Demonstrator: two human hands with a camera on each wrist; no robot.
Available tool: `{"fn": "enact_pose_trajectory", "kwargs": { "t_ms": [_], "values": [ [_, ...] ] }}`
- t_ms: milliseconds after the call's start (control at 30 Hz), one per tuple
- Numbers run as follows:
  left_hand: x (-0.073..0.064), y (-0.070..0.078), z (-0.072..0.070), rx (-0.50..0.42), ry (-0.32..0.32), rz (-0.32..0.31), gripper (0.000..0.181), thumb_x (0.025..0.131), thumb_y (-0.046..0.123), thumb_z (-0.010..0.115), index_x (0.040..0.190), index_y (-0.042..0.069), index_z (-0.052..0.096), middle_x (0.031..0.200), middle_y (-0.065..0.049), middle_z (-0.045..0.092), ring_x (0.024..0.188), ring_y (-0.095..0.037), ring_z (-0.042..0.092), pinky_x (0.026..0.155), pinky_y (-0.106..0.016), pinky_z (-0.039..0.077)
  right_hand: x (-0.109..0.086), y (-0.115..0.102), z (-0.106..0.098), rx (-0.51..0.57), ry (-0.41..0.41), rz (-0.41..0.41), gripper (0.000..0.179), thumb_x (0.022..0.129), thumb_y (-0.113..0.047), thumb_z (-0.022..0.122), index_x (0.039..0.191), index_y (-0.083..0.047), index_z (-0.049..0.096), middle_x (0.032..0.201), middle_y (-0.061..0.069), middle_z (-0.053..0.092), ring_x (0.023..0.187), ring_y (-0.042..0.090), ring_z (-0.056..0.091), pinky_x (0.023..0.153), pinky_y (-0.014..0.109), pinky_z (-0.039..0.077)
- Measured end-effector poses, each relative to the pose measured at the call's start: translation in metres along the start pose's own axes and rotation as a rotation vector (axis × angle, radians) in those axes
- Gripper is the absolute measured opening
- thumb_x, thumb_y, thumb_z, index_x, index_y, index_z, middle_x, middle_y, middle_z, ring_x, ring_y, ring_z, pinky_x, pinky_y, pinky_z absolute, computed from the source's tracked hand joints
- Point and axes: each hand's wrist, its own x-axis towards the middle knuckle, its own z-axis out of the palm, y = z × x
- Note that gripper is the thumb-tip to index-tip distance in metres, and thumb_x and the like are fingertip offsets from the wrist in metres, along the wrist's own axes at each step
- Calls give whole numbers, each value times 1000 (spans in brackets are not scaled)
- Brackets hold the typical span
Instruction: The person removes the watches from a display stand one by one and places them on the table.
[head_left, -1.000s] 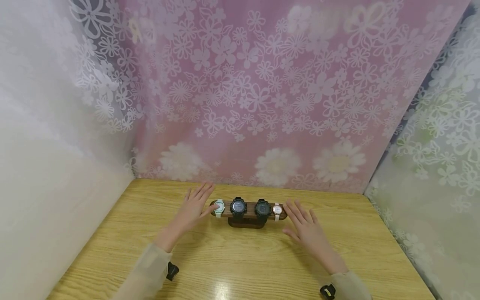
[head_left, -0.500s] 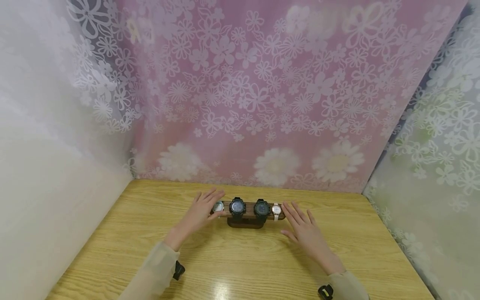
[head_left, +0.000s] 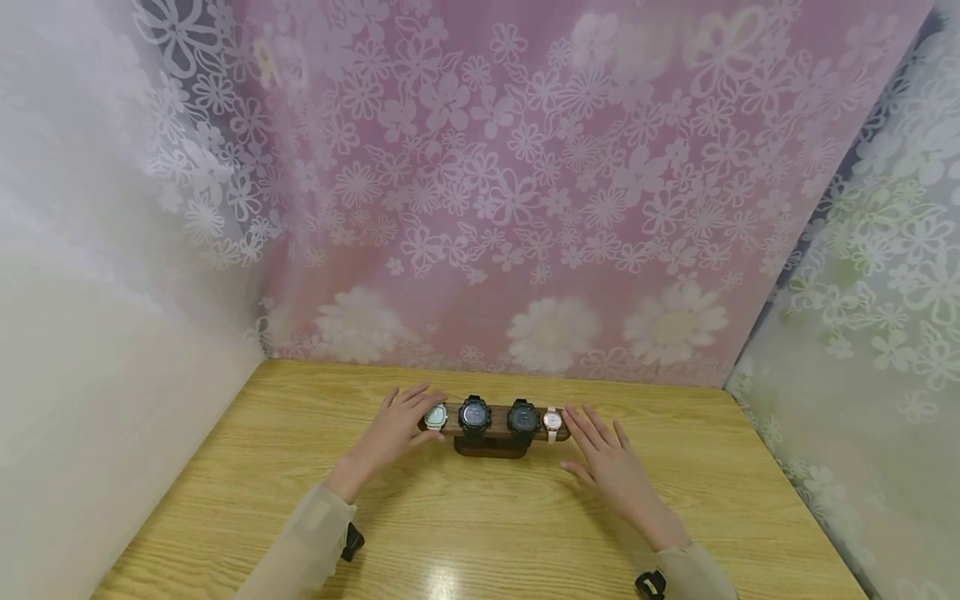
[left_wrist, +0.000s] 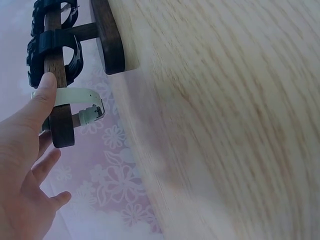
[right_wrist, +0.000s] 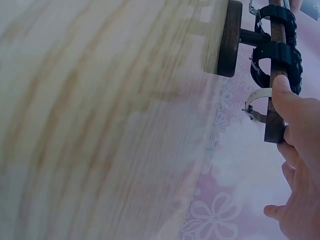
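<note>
A dark wooden watch stand (head_left: pixel 498 421) bears a mint-green watch (head_left: pixel 435 416) at its left end, two black watches (head_left: pixel 475 414) mid-bar and a white-strapped watch (head_left: pixel 552 421) at its right end. My left hand (head_left: pixel 390 427) pinches the left end, thumb along the near edge and fingers at the far edge. In the left wrist view the thumb covers part of the mint strap (left_wrist: pixel 80 95). Straight fingers of my right hand (head_left: pixel 611 462) touch the bar's right end; its thumb lies apart, below the bar, in the head view.
The stand is towards the back of a wood-grain table (head_left: pixel 465 517). A pink flowered curtain (head_left: pixel 480 208) hangs right behind the table. Pale sheeting (head_left: pixel 112 333) flanks the left side, and a flowered translucent sheet (head_left: pixel 870 375) the right.
My left hand has moved right and closed in on the stand's left end; its thumb has slid off the mint watch's face towards the near edge. The right hand has barely moved.
</note>
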Motion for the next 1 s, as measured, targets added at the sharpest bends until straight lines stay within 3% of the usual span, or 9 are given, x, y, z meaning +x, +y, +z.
{"fn": "enact_pose_trajectory", "kwargs": {
  "t_ms": [233, 467, 600, 733, 1000],
  "values": [
    [0, -1, -1, 57, 1, 11, 67, 86, 39, 78, 143, 12, 58, 142, -11, 60, 139, -35, 47, 115, -69, 28, 0, 0, -2, 2, 3, -7, 83, 91, -39, 74, 159, -11, 36, 166, 4, 28, 155, 25, 17, 116, 69, 26],
    [0, -3, -6, 56, -13, -9, 66, 84, 38, 80, 142, 13, 59, 142, -11, 60, 137, -36, 49, 118, -66, 26, -1, 0, -1, -11, 16, -22, 83, 90, -40, 74, 158, -11, 37, 166, 5, 29, 150, 35, 30, 115, 69, 28],
    [-3, -6, -9, 52, -8, -24, 64, 83, 36, 81, 139, 13, 61, 138, -14, 62, 134, -37, 52, 117, -66, 28, -1, 0, 0, -18, 23, -25, 83, 90, -40, 74, 158, -10, 38, 166, 6, 30, 153, 31, 24, 115, 69, 28],
    [-9, -12, -16, 78, 27, -39, 62, 82, 38, 82, 136, 13, 64, 132, -14, 66, 127, -36, 58, 114, -66, 33, -1, 0, 0, -8, 20, -20, 83, 90, -40, 74, 158, -10, 37, 166, 6, 29, 156, 25, 15, 115, 69, 28],
    [-23, -26, -39, 129, 85, -58, 62, 80, 35, 84, 134, 11, 65, 126, -12, 69, 118, -35, 64, 111, -67, 36, 0, -2, -2, 14, 16, -10, 83, 90, -39, 75, 158, -8, 38, 166, 6, 29, 156, 24, 15, 115, 69, 28]
  ]
}}
